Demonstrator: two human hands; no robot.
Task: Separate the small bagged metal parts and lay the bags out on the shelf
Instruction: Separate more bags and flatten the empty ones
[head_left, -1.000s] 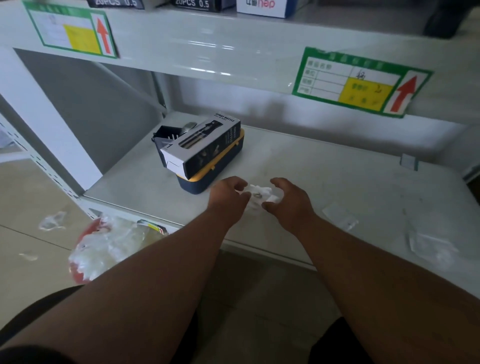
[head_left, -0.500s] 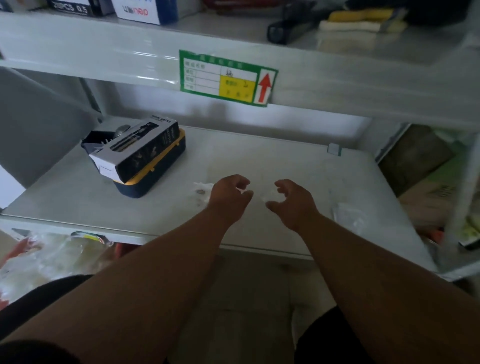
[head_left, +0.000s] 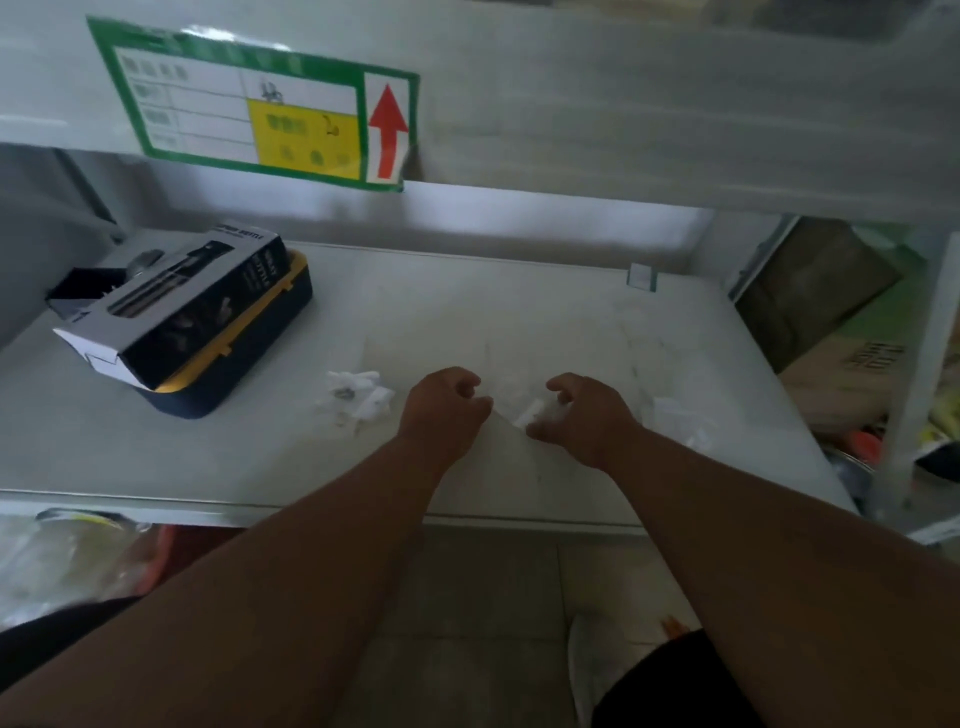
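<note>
Both my hands hover low over the middle of the white shelf (head_left: 519, 312). My right hand (head_left: 582, 415) pinches a small clear bag (head_left: 530, 413) at its fingertips. My left hand (head_left: 441, 410) is curled just left of it; whether it touches that bag is unclear. A cluster of small clear bags with metal parts (head_left: 356, 397) lies on the shelf to the left of my left hand. Another clear bag (head_left: 675, 421) lies to the right of my right hand.
A black and white carton (head_left: 176, 312) rests on a navy and yellow case (head_left: 234, 374) at the shelf's left. An upper shelf with a green label (head_left: 260, 109) hangs overhead. A small clip (head_left: 640, 274) stands at the back. Cardboard boxes (head_left: 841, 374) sit beyond the right upright.
The hands have pulled apart from one clump of bags. A cluster now lies on the shelf left of my left hand, and the view has swung right and closer.
</note>
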